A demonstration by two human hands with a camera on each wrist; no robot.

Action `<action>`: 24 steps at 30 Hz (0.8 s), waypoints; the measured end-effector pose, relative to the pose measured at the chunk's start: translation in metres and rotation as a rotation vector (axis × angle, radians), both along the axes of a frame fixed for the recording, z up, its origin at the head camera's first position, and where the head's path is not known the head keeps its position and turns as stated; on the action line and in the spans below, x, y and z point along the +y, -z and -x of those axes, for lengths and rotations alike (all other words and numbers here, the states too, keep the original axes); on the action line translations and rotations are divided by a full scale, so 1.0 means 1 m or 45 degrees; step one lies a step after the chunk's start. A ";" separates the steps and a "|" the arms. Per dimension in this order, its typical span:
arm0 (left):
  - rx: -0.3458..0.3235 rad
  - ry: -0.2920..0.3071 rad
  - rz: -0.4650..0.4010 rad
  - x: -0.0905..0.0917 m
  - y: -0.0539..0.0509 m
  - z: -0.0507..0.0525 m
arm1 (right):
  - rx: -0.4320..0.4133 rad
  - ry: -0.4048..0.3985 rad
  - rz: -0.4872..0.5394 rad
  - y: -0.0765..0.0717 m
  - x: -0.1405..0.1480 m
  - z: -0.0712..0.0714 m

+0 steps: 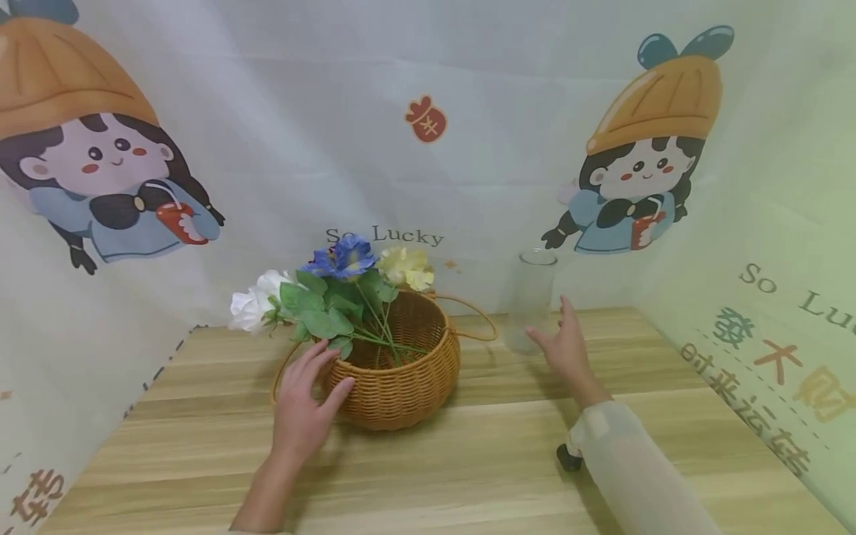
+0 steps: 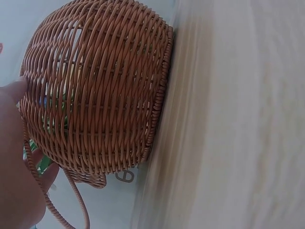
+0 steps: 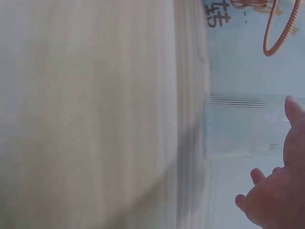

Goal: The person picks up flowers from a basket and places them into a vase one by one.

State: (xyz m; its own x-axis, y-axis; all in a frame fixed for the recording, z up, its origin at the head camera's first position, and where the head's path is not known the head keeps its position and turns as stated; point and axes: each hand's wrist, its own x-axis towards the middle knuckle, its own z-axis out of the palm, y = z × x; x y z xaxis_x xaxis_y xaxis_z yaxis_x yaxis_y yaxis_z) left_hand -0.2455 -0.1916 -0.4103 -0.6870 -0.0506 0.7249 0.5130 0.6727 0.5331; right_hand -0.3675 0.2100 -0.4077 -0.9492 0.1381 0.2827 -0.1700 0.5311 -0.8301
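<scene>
A round wicker basket (image 1: 394, 394) stands on the table, holding artificial flowers: a white one (image 1: 257, 301), a blue one (image 1: 344, 256) and a yellow one (image 1: 406, 266). At the basket's near left rim is my left hand (image 1: 304, 401), fingers spread; in the left wrist view its thumb (image 2: 16, 88) lies against or close to the wicker. A clear glass vase (image 1: 531, 297) stands upright to the right of the basket. My right hand (image 1: 568, 349) is beside the vase, thumb and fingers apart. Whether it touches the glass I cannot tell.
The wooden-patterned table (image 1: 488, 468) ends at a printed cloth backdrop (image 1: 495, 148), which also rises on both sides. A looped basket handle (image 1: 478, 312) sticks out toward the vase; another handle is at the left. A small black object (image 1: 568, 457) is at the right wrist.
</scene>
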 end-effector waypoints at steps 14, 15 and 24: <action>0.021 0.005 0.016 -0.005 0.001 0.001 | 0.042 0.026 0.094 0.007 -0.013 0.014; 0.017 0.004 0.016 -0.005 0.001 0.001 | 0.039 0.029 0.096 0.008 -0.014 0.015; 0.008 -0.001 0.017 -0.006 0.002 -0.001 | 0.011 0.060 0.132 0.006 -0.015 0.025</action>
State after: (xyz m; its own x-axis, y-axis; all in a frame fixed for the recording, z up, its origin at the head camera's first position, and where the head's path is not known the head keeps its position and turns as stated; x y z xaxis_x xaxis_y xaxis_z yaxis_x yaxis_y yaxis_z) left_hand -0.2445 -0.1974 -0.4120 -0.6824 -0.0415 0.7298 0.5157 0.6802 0.5210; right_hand -0.3926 0.1946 -0.4133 -0.9385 0.2113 0.2731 -0.1545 0.4503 -0.8794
